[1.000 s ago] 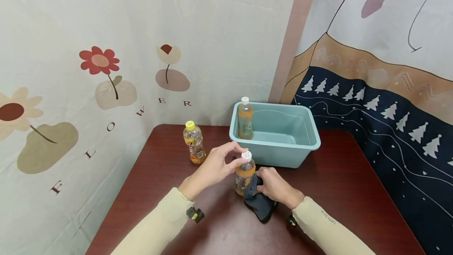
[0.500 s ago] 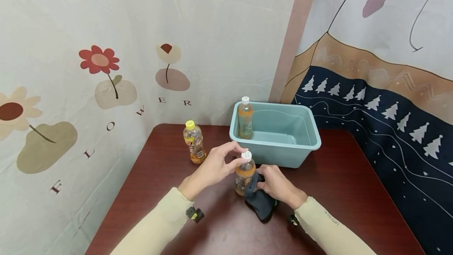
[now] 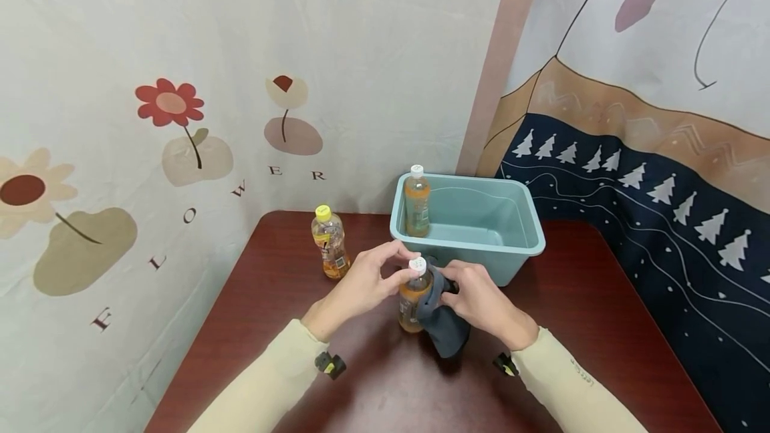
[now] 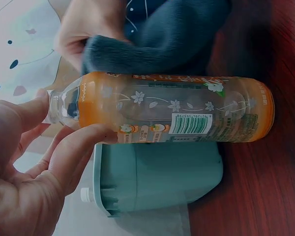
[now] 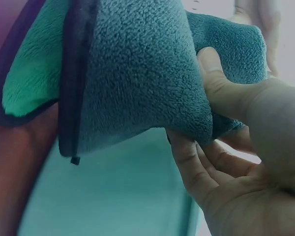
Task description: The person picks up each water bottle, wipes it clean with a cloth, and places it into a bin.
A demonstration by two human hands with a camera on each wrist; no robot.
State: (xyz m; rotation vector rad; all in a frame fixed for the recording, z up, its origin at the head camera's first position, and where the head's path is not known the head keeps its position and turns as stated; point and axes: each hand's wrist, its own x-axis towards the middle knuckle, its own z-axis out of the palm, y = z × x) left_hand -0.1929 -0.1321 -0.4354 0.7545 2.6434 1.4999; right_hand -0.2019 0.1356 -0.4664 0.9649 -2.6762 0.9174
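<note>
An orange-labelled drink bottle (image 3: 412,306) stands upright on the table in front of the tub. My left hand (image 3: 371,279) pinches its white cap (image 3: 418,264) between thumb and fingers; the left wrist view shows the bottle (image 4: 182,110) with its barcode side. My right hand (image 3: 481,296) grips a dark grey-blue cloth (image 3: 445,329) and holds it against the bottle's right side. In the right wrist view the cloth (image 5: 142,73) is fluffy, dark-edged and folded between thumb and fingers, its end hanging loose.
Behind the hands stands a light blue tub (image 3: 487,262). Inside its left end is another white-capped bottle (image 3: 417,206). To the left, a yellow-capped bottle (image 3: 331,246) stands on the dark red table (image 3: 271,326). Printed curtains (image 3: 373,52) hang behind.
My right hand has moved the cloth up the bottle's right side, towards its neck, and the hanging end has lifted. My left hand stays on the cap.
</note>
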